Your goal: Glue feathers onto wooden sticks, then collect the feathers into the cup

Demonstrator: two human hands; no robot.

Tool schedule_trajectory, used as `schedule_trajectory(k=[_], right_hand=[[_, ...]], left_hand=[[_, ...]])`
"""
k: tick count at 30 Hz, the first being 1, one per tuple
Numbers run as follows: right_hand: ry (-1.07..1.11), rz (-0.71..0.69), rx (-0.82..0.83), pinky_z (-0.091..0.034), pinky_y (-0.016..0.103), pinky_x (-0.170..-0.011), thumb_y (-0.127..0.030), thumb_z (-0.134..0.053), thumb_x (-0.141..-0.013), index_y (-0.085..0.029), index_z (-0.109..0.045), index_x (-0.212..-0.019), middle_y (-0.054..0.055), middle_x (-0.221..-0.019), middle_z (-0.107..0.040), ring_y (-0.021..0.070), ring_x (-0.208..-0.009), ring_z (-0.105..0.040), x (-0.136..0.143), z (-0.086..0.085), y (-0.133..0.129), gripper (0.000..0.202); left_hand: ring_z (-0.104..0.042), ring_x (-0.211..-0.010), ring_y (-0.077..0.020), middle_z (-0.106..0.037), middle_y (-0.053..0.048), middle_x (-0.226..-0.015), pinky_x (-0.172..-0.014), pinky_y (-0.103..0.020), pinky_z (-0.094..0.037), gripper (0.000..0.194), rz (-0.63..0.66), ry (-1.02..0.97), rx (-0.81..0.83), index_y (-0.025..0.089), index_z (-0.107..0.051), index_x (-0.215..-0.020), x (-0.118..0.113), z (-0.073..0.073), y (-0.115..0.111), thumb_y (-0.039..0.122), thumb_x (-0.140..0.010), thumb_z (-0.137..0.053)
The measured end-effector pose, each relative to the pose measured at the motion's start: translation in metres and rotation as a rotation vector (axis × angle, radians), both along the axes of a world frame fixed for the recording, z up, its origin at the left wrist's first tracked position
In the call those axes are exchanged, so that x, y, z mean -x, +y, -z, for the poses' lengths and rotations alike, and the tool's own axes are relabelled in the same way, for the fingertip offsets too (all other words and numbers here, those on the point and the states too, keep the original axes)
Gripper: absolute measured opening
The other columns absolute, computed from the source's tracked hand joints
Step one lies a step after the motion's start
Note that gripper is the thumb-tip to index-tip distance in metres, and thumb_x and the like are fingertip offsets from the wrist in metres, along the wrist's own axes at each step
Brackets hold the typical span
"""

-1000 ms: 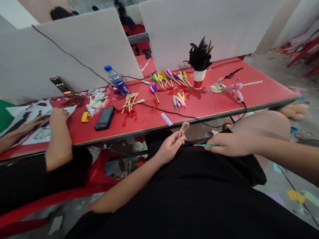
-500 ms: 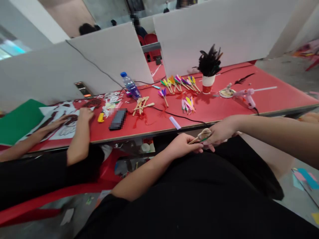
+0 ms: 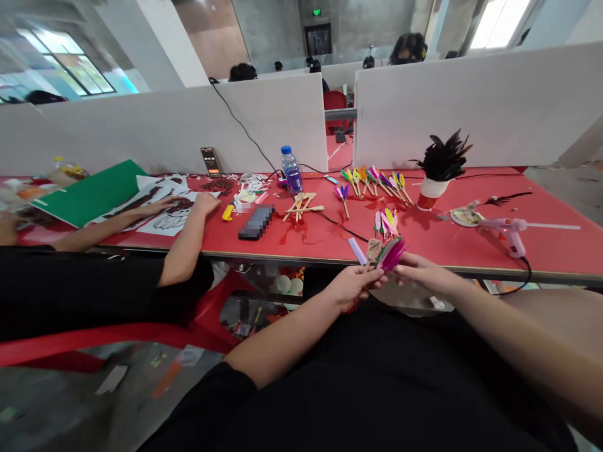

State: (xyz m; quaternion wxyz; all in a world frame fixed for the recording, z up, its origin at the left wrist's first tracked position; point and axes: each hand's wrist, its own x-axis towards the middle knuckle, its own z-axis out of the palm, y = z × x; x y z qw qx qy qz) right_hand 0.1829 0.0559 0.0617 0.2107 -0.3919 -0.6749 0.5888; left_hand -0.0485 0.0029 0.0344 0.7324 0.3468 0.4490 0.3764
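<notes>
From where I stand, I see a person in black sitting at the near side of a red table. The left hand is closed on a wooden stick, whose wide, pale head rises above the fingers. This stick is before the near edge of the table, about the middle. Just to the right of its head are the coloured feathers, green, white and magenta. The right hand has its fingertips at these feathers; whether they are pinching or only touching, I cannot tell. The two hands are near to each other.

On the table, a little farther than the hands, lies a small feather bundle, and to its left, at the near edge, a lilac strip. Farther back there is a row of feathered sticks. To the right of this row stands a paper cup with black feathers, and at the far right lies a pink glue gun. On the left side, a co-worker's hand rests at a white drawing sheet.
</notes>
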Motion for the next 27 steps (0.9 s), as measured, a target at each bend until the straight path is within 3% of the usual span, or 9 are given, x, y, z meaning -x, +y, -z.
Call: schedule_trajectory(k=[5,9,12,14,17,20,23,25,27], right_hand=[[0.182,0.275,0.041,-0.054,0.035,-0.076,-0.088,-0.074,-0.086,-0.017,-0.078,-0.105,0.005,-0.079,-0.069,0.0204,-0.077,-0.063,0.048,0.043,-0.021,0.074],[0.23,0.344,-0.003,-0.048,0.031,-0.065,-0.089,-0.079,-0.082,-0.018,-0.078,-0.095,0.004,-0.076,-0.069,0.0174,-0.069,-0.057,0.048,0.055,-0.014,0.072],[0.152,0.361,-0.009,-0.04,0.028,-0.056,-0.086,-0.081,-0.082,-0.02,-0.076,-0.094,-0.001,-0.066,-0.059,0.0144,-0.061,-0.047,0.033,0.043,0.012,0.067],[0.057,0.358,0.046,-0.032,0.025,-0.051,-0.08,-0.082,-0.084,-0.019,-0.073,-0.091,-0.004,-0.06,-0.049,0.0115,-0.055,-0.038,0.022,0.026,0.038,0.062],[-0.299,0.398,-0.042,-0.037,0.025,-0.053,-0.053,-0.074,-0.101,-0.018,-0.069,-0.089,-0.004,-0.061,-0.047,0.0116,-0.055,-0.041,0.015,-0.003,0.084,0.038],[-0.449,0.431,-0.08,-0.039,0.028,-0.056,-0.035,-0.072,-0.1,-0.017,-0.07,-0.085,0.0,-0.063,-0.053,0.0142,-0.057,-0.048,0.02,-0.026,0.129,0.024],[-0.581,0.476,-0.165,-0.05,0.034,-0.07,-0.039,-0.08,-0.095,-0.015,-0.075,-0.09,0.01,-0.077,-0.069,0.0254,-0.079,-0.069,0.027,-0.038,0.159,0.025],[-0.688,0.496,-0.295,-0.056,0.039,-0.087,-0.05,-0.084,-0.092,-0.014,-0.078,-0.107,0.019,-0.104,-0.079,0.0349,-0.108,-0.075,0.027,-0.041,0.164,0.039],[-0.758,0.501,-0.442,-0.057,0.045,-0.099,-0.062,-0.08,-0.093,-0.015,-0.075,-0.13,0.022,-0.129,-0.079,0.0398,-0.125,-0.073,0.019,-0.037,0.155,0.06]], left_hand=[[-0.05,-0.06,-0.005,-0.077,-0.008,-0.091,-0.052,-0.023,-0.015,0.064,-0.061,-0.035,-0.031,0.009,-0.082,-0.093,-0.01,0.008,0.002,0.059,-0.061,-0.107],[-0.052,-0.061,-0.0052,-0.079,-0.011,-0.096,-0.05,-0.022,-0.015,0.066,-0.057,-0.033,-0.033,0.009,-0.082,-0.103,-0.008,0.017,0.004,0.059,-0.067,-0.106],[-0.061,-0.068,-0.0086,-0.082,-0.013,-0.109,-0.05,-0.018,-0.017,0.064,0.036,0.018,-0.045,0.014,-0.079,-0.117,0.006,0.016,0.009,0.064,-0.08,-0.096],[-0.057,-0.066,-0.0079,-0.081,-0.012,-0.112,-0.049,-0.015,-0.02,0.059,0.043,0.079,-0.114,0.017,-0.077,-0.122,0.022,0.011,0.017,0.065,-0.09,-0.088],[-0.049,-0.064,-0.0062,-0.078,-0.009,-0.113,-0.051,-0.014,-0.028,0.04,-0.087,0.215,-0.257,0.018,-0.074,-0.121,0.054,0.001,0.039,0.051,-0.1,-0.079],[-0.055,-0.067,-0.0084,-0.076,-0.008,-0.115,-0.055,-0.018,-0.039,0.024,-0.199,0.478,-0.381,0.019,-0.073,-0.124,0.084,-0.012,0.074,0.035,-0.107,-0.067],[-0.066,-0.083,-0.0138,-0.075,-0.008,-0.121,-0.08,-0.027,-0.057,0.021,-0.239,0.841,-0.606,0.019,-0.071,-0.126,0.107,-0.027,0.117,0.023,-0.11,-0.06],[-0.071,-0.102,-0.0193,-0.073,-0.011,-0.128,-0.101,-0.034,-0.058,0.022,-0.286,1.083,-0.723,0.018,-0.07,-0.128,0.121,-0.034,0.148,0.015,-0.109,-0.058],[-0.07,-0.119,-0.0242,-0.069,-0.016,-0.136,-0.112,-0.038,-0.055,0.027,-0.346,1.301,-0.728,0.017,-0.068,-0.132,0.134,-0.037,0.177,0.012,-0.108,-0.057]])
